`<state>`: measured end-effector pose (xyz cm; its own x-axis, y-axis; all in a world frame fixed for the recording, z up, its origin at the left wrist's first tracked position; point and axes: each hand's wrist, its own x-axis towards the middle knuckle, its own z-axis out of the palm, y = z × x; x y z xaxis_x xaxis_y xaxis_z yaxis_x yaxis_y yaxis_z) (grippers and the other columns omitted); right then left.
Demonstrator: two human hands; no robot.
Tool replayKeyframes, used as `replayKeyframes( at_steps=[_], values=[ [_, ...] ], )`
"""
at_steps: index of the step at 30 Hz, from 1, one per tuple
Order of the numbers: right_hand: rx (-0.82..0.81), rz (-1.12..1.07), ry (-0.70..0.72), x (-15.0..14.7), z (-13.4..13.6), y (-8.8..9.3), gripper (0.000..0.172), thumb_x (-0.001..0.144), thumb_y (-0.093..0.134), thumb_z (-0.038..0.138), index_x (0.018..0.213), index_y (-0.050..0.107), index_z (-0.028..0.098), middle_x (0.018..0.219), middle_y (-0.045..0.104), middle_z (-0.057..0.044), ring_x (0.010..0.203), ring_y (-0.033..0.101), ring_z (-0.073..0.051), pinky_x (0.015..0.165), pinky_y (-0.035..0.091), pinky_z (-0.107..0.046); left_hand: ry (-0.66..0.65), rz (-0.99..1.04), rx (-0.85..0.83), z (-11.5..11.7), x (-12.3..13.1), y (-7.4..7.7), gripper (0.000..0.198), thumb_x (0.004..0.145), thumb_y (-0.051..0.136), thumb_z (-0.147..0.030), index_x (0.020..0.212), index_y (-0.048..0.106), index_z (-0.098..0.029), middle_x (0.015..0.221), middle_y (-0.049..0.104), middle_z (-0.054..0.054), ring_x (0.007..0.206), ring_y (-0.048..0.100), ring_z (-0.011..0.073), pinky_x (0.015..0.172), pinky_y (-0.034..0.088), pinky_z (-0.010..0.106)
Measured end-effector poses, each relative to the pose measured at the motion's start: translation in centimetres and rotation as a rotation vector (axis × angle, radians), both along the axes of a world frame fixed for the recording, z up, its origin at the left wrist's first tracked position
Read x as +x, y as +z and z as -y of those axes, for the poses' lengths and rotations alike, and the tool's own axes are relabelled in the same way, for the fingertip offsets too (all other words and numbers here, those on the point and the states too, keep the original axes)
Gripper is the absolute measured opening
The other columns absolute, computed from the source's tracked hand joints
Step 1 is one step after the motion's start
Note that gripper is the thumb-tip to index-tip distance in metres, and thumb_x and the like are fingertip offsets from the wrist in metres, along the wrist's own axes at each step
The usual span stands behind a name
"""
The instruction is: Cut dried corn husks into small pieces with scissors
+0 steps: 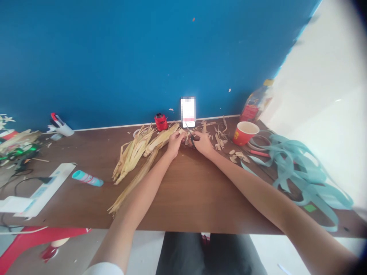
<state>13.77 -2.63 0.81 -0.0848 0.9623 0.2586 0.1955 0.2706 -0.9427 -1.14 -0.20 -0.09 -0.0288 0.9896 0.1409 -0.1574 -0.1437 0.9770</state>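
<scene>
Near the back of the brown table, my left hand (174,143) pinches a small pale piece of corn husk (181,131). My right hand (203,142) is closed on dark-handled scissors (193,143), whose blades point up and left beside that piece. Whether the blades touch the husk I cannot tell. Bundles of dried corn husk (133,152) lie to the left of my left hand, one running under my forearm. Cut husk scraps (219,139) are scattered right of my right hand, with petal-shaped pieces (238,156) nearer the cup.
A lit phone (188,112) leans on the blue wall behind my hands. A red spool (161,122), a paper cup (246,133), a bottle (255,105) and teal ribbon (304,168) stand or lie around. On the left are a glue stick (87,178) and a power strip (46,189).
</scene>
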Motion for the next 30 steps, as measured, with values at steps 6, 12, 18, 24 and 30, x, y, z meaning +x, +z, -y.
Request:
replayKeyframes(
  at_steps=[6, 12, 18, 24, 30],
  values=[
    [0.088, 0.266, -0.15, 0.03, 0.54, 0.53, 0.022, 0.068, 0.061, 0.028, 0.084, 0.072, 0.019, 0.06, 0.063, 0.002, 0.059, 0.052, -0.014, 0.055, 0.036, -0.024, 0.038, 0.063, -0.036, -0.22, 0.02, -0.2, 0.028, 0.087, 0.06, -0.042, 0.078, 0.053, -0.016, 0.072, 0.057, 0.0, 0.061, 0.051, 0.0091, 0.058, 0.04, 0.022],
    [0.078, 0.467, -0.155, -0.25, 0.71, 0.67, 0.02, 0.068, 0.065, 0.033, 0.084, 0.072, 0.023, 0.067, 0.065, 0.002, 0.063, 0.053, -0.015, 0.056, 0.034, -0.025, 0.029, 0.056, 0.006, -0.34, -0.04, -0.56, 0.035, 0.089, 0.057, -0.051, 0.081, 0.048, -0.018, 0.069, 0.051, -0.002, 0.057, 0.047, 0.0075, 0.056, 0.038, 0.021],
    [0.102, 0.478, -0.126, -0.25, 0.5, 0.34, 0.019, 0.068, 0.065, 0.031, 0.084, 0.072, 0.024, 0.069, 0.065, 0.002, 0.065, 0.055, -0.016, 0.058, 0.036, -0.025, 0.021, 0.085, 0.014, -0.35, -0.02, -0.55, 0.033, 0.09, 0.056, -0.048, 0.081, 0.045, -0.019, 0.065, 0.044, -0.005, 0.055, 0.043, 0.0064, 0.057, 0.037, 0.02],
    [0.13, 0.484, -0.102, -0.25, 0.43, 0.12, 0.02, 0.069, 0.063, 0.027, 0.086, 0.074, 0.024, 0.076, 0.069, 0.001, 0.071, 0.059, -0.017, 0.061, 0.038, -0.025, 0.013, 0.086, -0.012, -0.09, 0.11, -0.19, 0.031, 0.092, 0.054, -0.044, 0.077, 0.042, -0.019, 0.063, 0.043, -0.005, 0.054, 0.042, 0.0068, 0.056, 0.037, 0.021],
    [0.135, 0.489, -0.092, -0.25, 0.4, 0.08, 0.018, 0.069, 0.063, 0.027, 0.084, 0.073, 0.024, 0.075, 0.068, 0.001, 0.071, 0.058, -0.016, 0.06, 0.037, -0.025, -0.004, 0.108, 0.035, -0.17, 0.07, -0.25, 0.027, 0.093, 0.053, -0.04, 0.078, 0.043, -0.02, 0.063, 0.043, -0.005, 0.054, 0.043, 0.0074, 0.055, 0.036, 0.021]
  ],
)
